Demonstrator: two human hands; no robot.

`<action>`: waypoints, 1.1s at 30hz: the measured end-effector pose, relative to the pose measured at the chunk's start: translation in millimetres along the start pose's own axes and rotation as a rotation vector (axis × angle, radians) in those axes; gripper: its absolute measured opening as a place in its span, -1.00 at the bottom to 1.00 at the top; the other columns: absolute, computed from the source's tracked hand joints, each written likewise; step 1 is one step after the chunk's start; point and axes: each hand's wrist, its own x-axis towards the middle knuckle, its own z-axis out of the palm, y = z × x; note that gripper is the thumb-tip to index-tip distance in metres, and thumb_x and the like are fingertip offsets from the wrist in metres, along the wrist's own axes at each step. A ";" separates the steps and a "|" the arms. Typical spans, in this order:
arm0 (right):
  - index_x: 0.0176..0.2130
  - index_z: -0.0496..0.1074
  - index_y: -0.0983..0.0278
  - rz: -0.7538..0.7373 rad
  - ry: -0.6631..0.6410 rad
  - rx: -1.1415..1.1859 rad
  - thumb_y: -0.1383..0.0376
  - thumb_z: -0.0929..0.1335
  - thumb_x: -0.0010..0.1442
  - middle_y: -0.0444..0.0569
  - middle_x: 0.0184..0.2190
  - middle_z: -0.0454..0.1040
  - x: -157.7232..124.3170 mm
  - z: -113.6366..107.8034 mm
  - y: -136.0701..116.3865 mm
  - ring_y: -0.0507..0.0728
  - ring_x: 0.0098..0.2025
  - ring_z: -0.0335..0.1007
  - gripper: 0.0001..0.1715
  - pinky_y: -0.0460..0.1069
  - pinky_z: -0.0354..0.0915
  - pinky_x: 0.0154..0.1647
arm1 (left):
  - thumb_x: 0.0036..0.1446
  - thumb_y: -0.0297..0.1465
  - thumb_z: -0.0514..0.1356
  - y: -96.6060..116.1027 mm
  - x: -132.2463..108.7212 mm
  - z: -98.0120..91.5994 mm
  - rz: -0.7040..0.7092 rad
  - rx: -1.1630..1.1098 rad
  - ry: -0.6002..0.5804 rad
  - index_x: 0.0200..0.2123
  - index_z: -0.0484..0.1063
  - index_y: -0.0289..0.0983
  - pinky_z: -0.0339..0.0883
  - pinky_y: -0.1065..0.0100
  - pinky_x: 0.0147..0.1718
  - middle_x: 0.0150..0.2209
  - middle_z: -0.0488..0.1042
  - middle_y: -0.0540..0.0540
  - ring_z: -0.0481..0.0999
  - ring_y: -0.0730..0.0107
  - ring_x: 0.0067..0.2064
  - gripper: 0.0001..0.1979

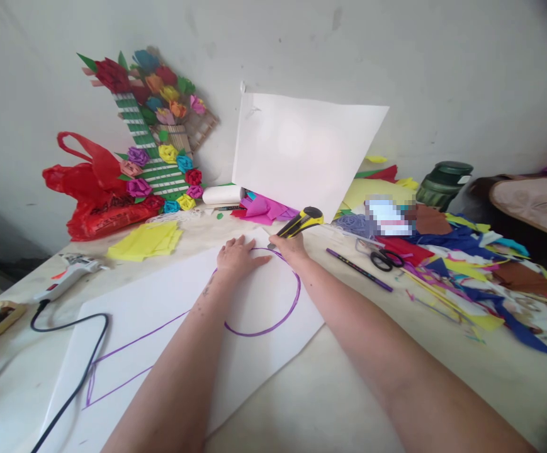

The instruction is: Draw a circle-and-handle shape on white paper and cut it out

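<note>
A large white sheet (264, 371) lies on the table, with a purple circle (296, 296) and a long purple outline drawn on it. My left hand (239, 257) rests on the sheet over the circle's upper left, fingers and thumb spread apart. Closed around a yellow and black utility knife (304, 221) is my right hand (291, 248), at the top of the circle. The knife's tip points down to the left, close to the purple line and my left thumb. Both forearms hide parts of the drawing.
A glue gun (70, 275) lies left, its black cord crossing the sheet. Purple pen (359, 269), scissors (386, 259) and coloured scraps (481, 270) lie right. Paper flowers (169, 94), a red bag (98, 195), yellow paper (146, 241) and a green jar (444, 185) stand or lie behind.
</note>
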 end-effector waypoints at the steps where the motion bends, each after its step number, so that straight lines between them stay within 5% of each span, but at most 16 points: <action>1: -0.67 0.25 0.27 -0.006 0.002 -0.004 0.33 0.37 -0.26 -0.24 -0.71 0.26 0.0 0.1 0.1 -0.01 -0.57 0.21 -0.83 -0.09 0.20 -0.50 | -0.07 0.23 -0.06 -0.4 0.4 0.6 0.000 -0.004 0.003 0.19 0.19 -0.01 -0.02 0.06 0.17 0.31 0.01 -0.02 -0.02 0.05 0.29 -0.19; 33: -0.69 0.24 0.24 0.047 0.077 -0.138 0.24 0.36 -0.26 -0.19 -0.70 0.32 -3.7 -1.2 -0.2 0.03 -0.55 0.28 -0.81 -0.10 0.22 -0.52 | -0.07 0.23 -0.05 -2.1 1.3 3.3 0.001 -0.028 0.018 0.19 0.19 -0.01 -0.04 0.04 0.17 0.31 0.01 -0.04 -0.04 0.03 0.29 -0.20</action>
